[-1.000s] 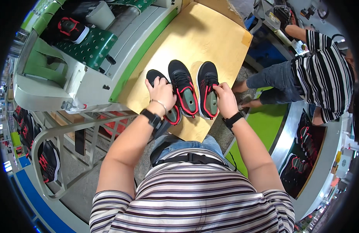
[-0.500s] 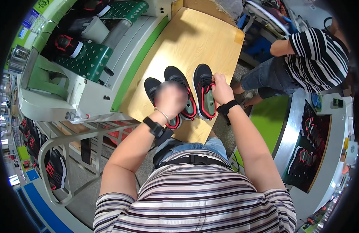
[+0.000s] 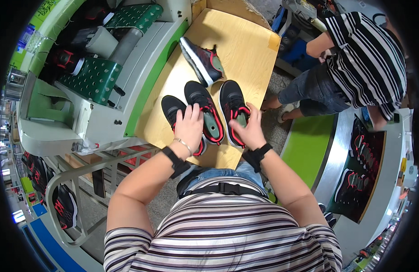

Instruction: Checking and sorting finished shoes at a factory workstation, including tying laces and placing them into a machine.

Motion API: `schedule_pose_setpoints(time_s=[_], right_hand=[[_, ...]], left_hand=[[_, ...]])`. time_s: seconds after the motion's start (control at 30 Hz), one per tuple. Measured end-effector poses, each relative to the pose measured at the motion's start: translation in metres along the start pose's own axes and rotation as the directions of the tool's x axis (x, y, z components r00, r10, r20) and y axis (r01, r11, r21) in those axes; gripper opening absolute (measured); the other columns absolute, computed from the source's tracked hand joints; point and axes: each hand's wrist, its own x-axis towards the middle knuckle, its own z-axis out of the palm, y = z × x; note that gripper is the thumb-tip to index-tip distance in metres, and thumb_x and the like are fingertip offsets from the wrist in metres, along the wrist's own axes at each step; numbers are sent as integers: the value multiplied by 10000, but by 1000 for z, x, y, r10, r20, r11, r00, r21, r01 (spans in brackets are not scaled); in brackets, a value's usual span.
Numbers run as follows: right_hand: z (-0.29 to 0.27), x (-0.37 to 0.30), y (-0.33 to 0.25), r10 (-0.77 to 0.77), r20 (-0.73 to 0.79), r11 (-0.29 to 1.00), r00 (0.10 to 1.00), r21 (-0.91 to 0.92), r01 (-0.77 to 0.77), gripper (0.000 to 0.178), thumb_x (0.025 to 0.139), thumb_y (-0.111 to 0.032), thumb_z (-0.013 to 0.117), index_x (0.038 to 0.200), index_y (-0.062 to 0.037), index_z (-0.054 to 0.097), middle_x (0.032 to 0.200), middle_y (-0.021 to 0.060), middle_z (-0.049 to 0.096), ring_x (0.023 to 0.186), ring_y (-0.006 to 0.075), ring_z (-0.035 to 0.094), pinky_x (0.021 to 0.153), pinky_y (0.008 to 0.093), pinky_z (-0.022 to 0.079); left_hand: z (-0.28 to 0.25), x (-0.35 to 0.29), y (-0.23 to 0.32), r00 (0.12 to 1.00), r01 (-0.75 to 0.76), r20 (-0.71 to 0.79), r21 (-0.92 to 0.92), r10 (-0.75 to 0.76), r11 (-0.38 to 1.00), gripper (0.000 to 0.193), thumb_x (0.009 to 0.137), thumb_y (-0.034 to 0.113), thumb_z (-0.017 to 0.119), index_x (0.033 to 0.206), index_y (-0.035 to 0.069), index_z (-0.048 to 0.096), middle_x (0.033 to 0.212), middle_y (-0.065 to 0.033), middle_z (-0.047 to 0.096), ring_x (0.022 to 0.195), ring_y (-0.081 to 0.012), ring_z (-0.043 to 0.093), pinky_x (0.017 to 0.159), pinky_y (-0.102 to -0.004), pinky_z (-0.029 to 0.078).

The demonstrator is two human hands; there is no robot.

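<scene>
Three black sneakers with red trim and grey-green insoles stand side by side, toes pointing away from me: a left shoe (image 3: 171,105), a middle shoe (image 3: 196,94) and a right shoe (image 3: 231,94). My left hand (image 3: 189,130) lies over the left shoe, covering much of its opening, its stretched fingers reaching the middle shoe's edge. At the right shoe's collar is my right hand (image 3: 251,131), thumb and fingers apart, thumb over the opening. Beyond them a fourth sneaker (image 3: 201,62) rests on its side, white sole facing left.
The shoes are on a wooden tabletop (image 3: 241,43). Left of it stands a machine (image 3: 100,113) with a green studded belt carrying shoes. A metal rack (image 3: 78,181) is at lower left. At right are a co-worker (image 3: 363,63) and a green-topped bench (image 3: 307,149) beside more shoes.
A fourth sneaker now lies on its side beyond the row. My right hand has loosened from the right shoe's collar and moved nearer to me. The left hand's fingers have spread out.
</scene>
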Motion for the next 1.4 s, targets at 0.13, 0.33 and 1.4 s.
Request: schedule_pose_setpoints(time_s=[0.13,0.33,1.4], right_hand=[[-1,-5,11,182,183,951,966,218,-221,1005,798,-156,814,1572,-58,179,1411,244,455,1332,368,475,1131,400,375],[-56,3,-24,342,267,565,901,707,-425,801,856,5,733,1518,-77,290,1381,139,527,1223,229,570,1014,361,501],[71,280,-281,-533,110,776,839,459,433,743,870,-140,744,1497,29,383,1366,222,576,1258,311,577,1077,392,447]], left_hand=[[-27,-4,-1,995,78,-23,-428,-97,900,233,853,217,692,1019,63,747,1393,-157,545,1279,-323,482,1013,-485,402],[-44,3,6,976,54,-7,-961,-219,270,600,922,304,724,1374,-31,517,1270,-218,590,1193,-411,581,1046,-417,450],[-1,-30,-119,752,213,391,-906,-531,-366,726,951,343,702,1518,19,383,1549,-166,430,1428,-352,410,1187,-473,317]])
